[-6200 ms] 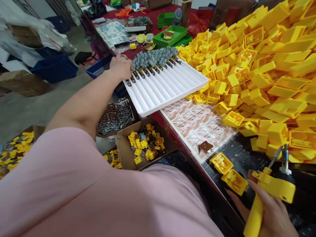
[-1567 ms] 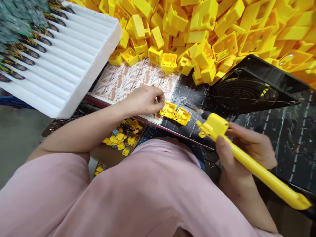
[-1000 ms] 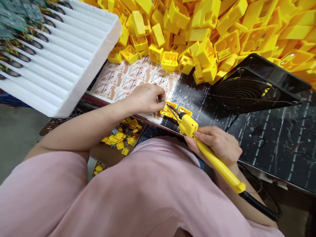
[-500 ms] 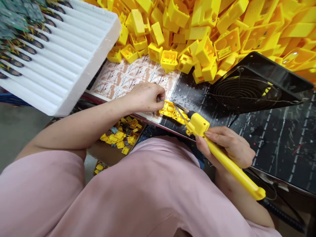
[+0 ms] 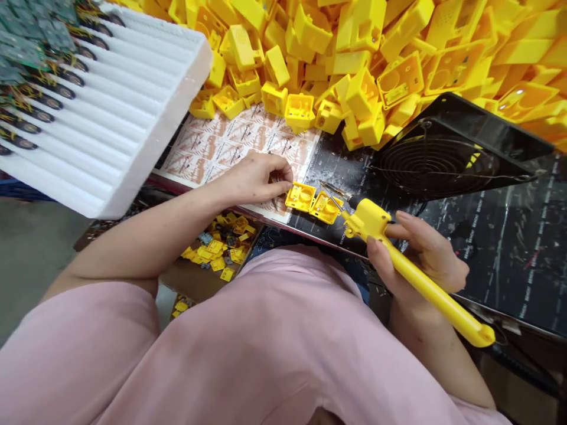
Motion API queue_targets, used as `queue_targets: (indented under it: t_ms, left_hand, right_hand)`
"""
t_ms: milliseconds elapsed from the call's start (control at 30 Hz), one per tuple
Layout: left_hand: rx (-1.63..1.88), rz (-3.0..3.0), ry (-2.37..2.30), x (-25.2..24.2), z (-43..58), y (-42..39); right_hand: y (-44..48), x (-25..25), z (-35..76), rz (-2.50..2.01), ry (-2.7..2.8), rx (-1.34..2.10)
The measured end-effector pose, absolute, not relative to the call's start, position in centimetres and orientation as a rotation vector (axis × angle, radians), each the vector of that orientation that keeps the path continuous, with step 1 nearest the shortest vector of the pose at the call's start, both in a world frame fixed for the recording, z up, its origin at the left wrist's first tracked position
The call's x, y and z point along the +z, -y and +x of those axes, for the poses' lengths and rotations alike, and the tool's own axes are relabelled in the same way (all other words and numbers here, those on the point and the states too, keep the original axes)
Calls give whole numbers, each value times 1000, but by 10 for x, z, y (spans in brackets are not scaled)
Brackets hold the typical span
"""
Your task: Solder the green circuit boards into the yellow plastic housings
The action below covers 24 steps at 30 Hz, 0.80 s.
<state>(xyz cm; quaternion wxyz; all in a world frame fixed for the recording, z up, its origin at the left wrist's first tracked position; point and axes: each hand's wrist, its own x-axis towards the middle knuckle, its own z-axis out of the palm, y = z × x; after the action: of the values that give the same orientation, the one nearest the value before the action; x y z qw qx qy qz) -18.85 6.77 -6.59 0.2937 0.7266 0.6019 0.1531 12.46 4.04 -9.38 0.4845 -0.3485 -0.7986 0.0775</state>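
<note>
My right hand (image 5: pixel 420 254) is wrapped around a yellow soldering iron (image 5: pixel 370 218), its dark metal tip and a thin feed tube pointing left toward the bench. Just below the tip are two small open yellow plastic housings, a left one (image 5: pixel 301 196) and a right one (image 5: pixel 326 208), side by side near the bench's front edge. The tip is above the right one, apart from it as far as I can see. My left hand (image 5: pixel 257 177) has its thumb and forefinger closed at the left housing's upper left corner; what is between the fingertips is too small to make out.
A heap of yellow plastic housings (image 5: pixel 363 94) covers the back of the bench. A black fan (image 5: pixel 443 159) stands at right. White foam tray (image 5: pixel 146 106) at left holds circuit boards with wired speakers. Printed sheet (image 5: pixel 199 147) lies on the bench; a box of small parts (image 5: pixel 217 248) is below.
My right hand has drawn the soldering iron back to the right, away from the housings. My left fingertips have shifted slightly, uncovering more of the left housing.
</note>
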Motion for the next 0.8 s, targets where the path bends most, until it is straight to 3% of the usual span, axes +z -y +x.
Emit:
queue_targets:
  t_ms: [300, 567, 800]
  left_hand:
    - [431, 2151, -1687, -39, -172, -70]
    - [215, 2387, -1652, -76, -133, -66]
    - [235, 2418, -1711, -77, -133, -66]
  right_hand:
    - [-31, -93, 148, -960, 1738, 199]
    - [-16, -98, 162, -925, 1811, 268]
    - [-13, -93, 149, -802, 1973, 320]
